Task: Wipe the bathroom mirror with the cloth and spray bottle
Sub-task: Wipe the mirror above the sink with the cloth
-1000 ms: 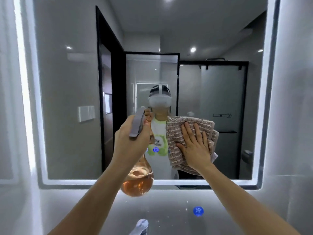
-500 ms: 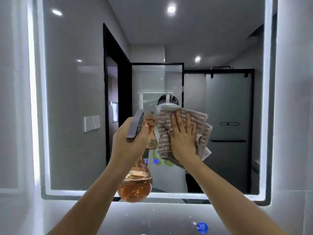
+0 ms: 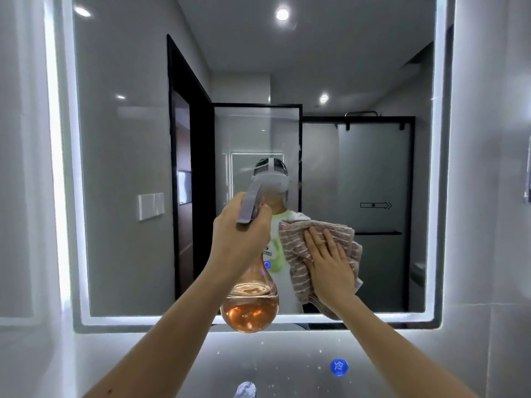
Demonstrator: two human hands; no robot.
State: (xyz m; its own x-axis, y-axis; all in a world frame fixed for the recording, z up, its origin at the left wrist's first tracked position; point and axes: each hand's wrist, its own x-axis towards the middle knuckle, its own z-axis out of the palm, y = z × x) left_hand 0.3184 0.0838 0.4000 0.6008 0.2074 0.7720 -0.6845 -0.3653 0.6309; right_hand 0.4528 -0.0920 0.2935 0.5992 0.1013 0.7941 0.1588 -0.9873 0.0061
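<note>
Mirror (image 3: 120, 168) being wiped
The cloth (image 3: 296, 254) is pressed flat under the open right hand (image 3: 330, 265); the spray bottle (image 3: 250, 305) is clasped in the left hand (image 3: 238, 242).

Spray bottle (image 3: 249, 300) left of cloth (image 3: 298, 248), both before mirror (image 3: 123, 156)

The mirror (image 3: 120, 168) is a big wall-mounted rectangle with a glowing white light strip around its edge. The cloth (image 3: 296, 254), a bunched brownish-pink towel with pale stripes, sits flat against the glass low and right of centre. The spray bottle (image 3: 249, 308) is upright just left of it (clear bulb-shaped body, amber liquid in the bottom, grey trigger head on top).
</note>
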